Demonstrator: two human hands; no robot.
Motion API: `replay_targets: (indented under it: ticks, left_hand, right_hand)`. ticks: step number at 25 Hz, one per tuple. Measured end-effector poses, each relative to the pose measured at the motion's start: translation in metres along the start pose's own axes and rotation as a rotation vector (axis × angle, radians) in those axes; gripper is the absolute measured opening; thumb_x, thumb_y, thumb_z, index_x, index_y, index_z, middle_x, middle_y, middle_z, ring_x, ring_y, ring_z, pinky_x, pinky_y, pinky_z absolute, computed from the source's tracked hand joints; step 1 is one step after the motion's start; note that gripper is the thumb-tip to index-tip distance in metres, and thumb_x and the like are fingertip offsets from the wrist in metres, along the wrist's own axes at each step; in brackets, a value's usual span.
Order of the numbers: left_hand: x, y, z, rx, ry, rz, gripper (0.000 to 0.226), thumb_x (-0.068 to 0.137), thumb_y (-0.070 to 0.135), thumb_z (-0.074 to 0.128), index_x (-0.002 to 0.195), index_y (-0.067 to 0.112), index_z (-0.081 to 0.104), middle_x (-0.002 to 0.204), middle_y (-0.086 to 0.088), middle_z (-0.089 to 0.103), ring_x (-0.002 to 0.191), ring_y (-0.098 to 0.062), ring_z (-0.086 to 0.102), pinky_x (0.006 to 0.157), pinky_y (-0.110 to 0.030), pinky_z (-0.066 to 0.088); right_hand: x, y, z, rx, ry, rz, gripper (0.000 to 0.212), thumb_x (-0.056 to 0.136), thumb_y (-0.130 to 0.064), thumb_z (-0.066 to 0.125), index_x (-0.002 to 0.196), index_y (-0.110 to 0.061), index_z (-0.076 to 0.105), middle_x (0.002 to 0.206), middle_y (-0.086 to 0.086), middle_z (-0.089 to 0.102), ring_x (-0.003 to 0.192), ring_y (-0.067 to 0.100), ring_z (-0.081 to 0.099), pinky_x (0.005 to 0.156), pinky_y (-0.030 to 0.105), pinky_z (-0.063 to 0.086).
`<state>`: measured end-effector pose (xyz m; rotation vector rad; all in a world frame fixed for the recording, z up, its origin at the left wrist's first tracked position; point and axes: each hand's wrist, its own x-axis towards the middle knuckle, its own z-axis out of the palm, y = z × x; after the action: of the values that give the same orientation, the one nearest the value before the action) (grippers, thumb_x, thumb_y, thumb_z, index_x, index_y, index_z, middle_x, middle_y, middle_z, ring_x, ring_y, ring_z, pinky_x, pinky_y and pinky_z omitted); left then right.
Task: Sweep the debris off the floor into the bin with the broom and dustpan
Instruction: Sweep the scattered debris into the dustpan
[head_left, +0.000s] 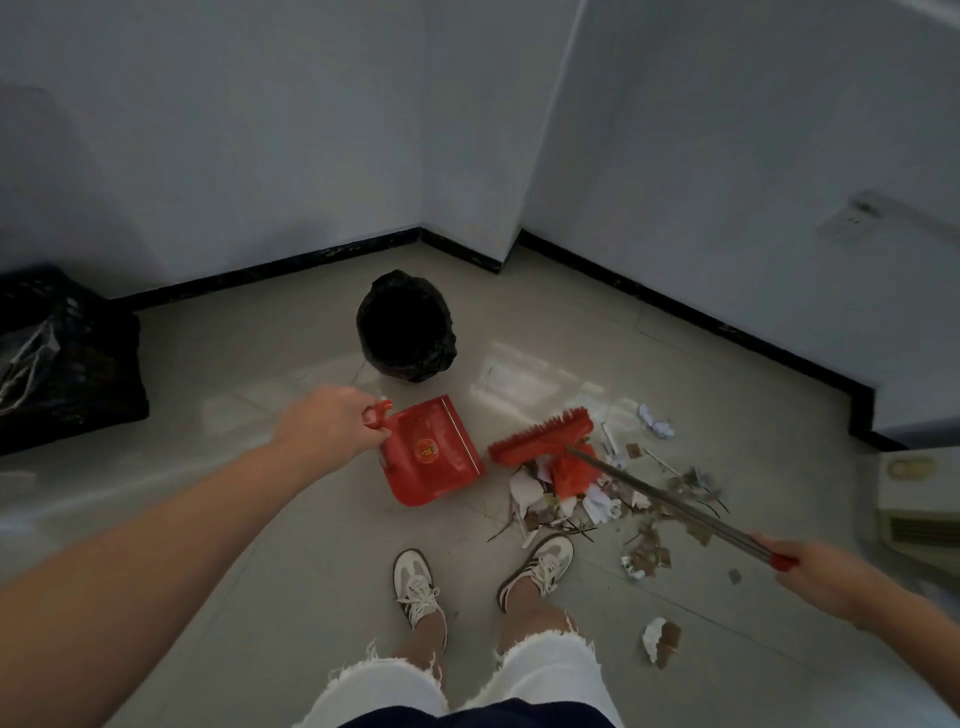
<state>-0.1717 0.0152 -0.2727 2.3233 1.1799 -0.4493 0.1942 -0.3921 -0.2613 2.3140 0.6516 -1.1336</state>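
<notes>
My left hand (332, 428) grips the handle of a red dustpan (434, 452) that rests on the tiled floor, its mouth facing right. My right hand (815, 574) holds the end of a metal-handled red broom (540, 434), whose bristle head sits just right of the dustpan at the pile's far edge. The debris (587, 499), torn paper, cardboard scraps, twigs and a red wrapper, lies scattered right of the dustpan and in front of my feet. A small bin lined with a black bag (406, 327) stands behind the dustpan near the wall corner.
A black crate holding a plastic bag (62, 358) sits at the left wall. A beige appliance (917, 499) stands at the right edge. Loose scraps (661, 640) lie near my right foot. My two feet in white sneakers (418, 584) stand below the pile. Walls with black skirting enclose the corner.
</notes>
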Motion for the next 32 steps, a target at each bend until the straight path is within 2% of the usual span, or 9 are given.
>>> replay_targets:
  ticks: [4,8,10,13,16,19,21,26,32]
  left_hand:
    - [0.023,0.06,0.005,0.021,-0.01,0.113,0.016,0.083,0.047,0.065,0.079,0.031,0.065,0.08,0.008,0.063,0.094,-0.022,0.065,0.072,-0.032,0.049]
    - [0.049,0.132,0.006,0.102,0.015,0.185,0.025,0.086,0.05,0.064,0.106,0.037,0.072,0.1,0.01,0.072,0.102,-0.017,0.064,0.075,-0.031,0.05]
    - [0.066,0.169,0.008,0.137,0.028,0.232,0.029,0.086,0.05,0.064,0.111,0.037,0.072,0.104,0.009,0.072,0.104,-0.017,0.064,0.078,-0.033,0.053]
    - [0.094,0.222,0.016,0.202,0.034,0.279,0.034,0.086,0.051,0.064,0.115,0.036,0.072,0.109,0.007,0.073,0.107,-0.018,0.064,0.08,-0.037,0.056]
    - [0.122,0.262,0.026,0.229,0.028,0.258,0.037,0.087,0.052,0.064,0.119,0.035,0.07,0.107,0.005,0.072,0.106,-0.02,0.064,0.079,-0.037,0.056]
    - [0.149,0.291,0.038,0.228,0.048,0.206,0.033,0.086,0.054,0.064,0.11,0.035,0.073,0.094,0.004,0.069,0.092,-0.019,0.061,0.07,-0.034,0.053]
    - [0.163,0.31,0.041,0.24,0.069,0.19,0.03,0.086,0.054,0.065,0.105,0.033,0.074,0.085,0.005,0.065,0.082,-0.016,0.055,0.063,-0.031,0.047]
    - [0.189,0.348,0.038,0.35,0.034,0.232,0.033,0.086,0.053,0.063,0.11,0.032,0.074,0.098,-0.001,0.072,0.094,-0.025,0.063,0.069,-0.033,0.046]
    - [0.202,0.367,0.033,0.395,-0.062,0.299,0.032,0.086,0.051,0.06,0.105,0.028,0.072,0.105,0.001,0.069,0.104,-0.025,0.063,0.081,-0.037,0.053]
  right_hand:
    - [-0.004,0.035,0.005,0.345,0.093,0.112,0.047,0.093,-0.018,0.052,0.137,-0.033,0.051,0.068,0.004,0.063,0.054,0.017,0.055,0.049,0.026,0.038]
    - [0.021,0.065,0.007,0.96,0.083,0.312,0.046,0.094,-0.01,0.052,0.137,-0.026,0.052,0.06,0.01,0.046,0.041,0.016,0.036,0.035,0.019,0.031]
    - [0.048,0.08,0.002,1.132,0.093,0.369,0.045,0.095,-0.009,0.05,0.137,-0.023,0.052,0.059,0.009,0.043,0.043,0.015,0.034,0.033,0.016,0.031]
    - [0.104,0.109,-0.008,1.136,0.132,0.42,0.036,0.095,-0.006,0.045,0.129,-0.012,0.056,0.06,0.012,0.046,0.041,0.015,0.033,0.03,0.015,0.031]
    - [0.164,0.137,-0.021,1.093,0.088,0.466,0.02,0.093,-0.005,0.041,0.102,-0.001,0.059,0.056,0.015,0.05,0.038,0.016,0.037,0.042,0.018,0.033]
    - [0.219,0.145,-0.027,1.122,-0.028,0.464,0.019,0.091,-0.006,0.041,0.073,-0.003,0.046,0.051,0.012,0.043,0.028,0.014,0.038,0.04,0.016,0.033]
    - [0.242,0.142,-0.022,1.219,-0.105,0.443,0.022,0.089,-0.002,0.041,0.068,-0.007,0.041,0.048,0.009,0.04,0.023,0.013,0.035,0.037,0.016,0.031]
    - [0.215,0.174,-0.004,1.159,-0.208,0.407,0.006,0.083,-0.005,0.045,0.08,-0.001,0.05,0.047,0.01,0.044,0.037,0.016,0.039,0.045,0.024,0.031]
    - [0.133,0.177,0.01,0.951,-0.431,0.293,0.034,0.09,-0.008,0.042,0.124,-0.008,0.046,0.053,0.007,0.042,0.036,0.014,0.037,0.039,0.022,0.035]
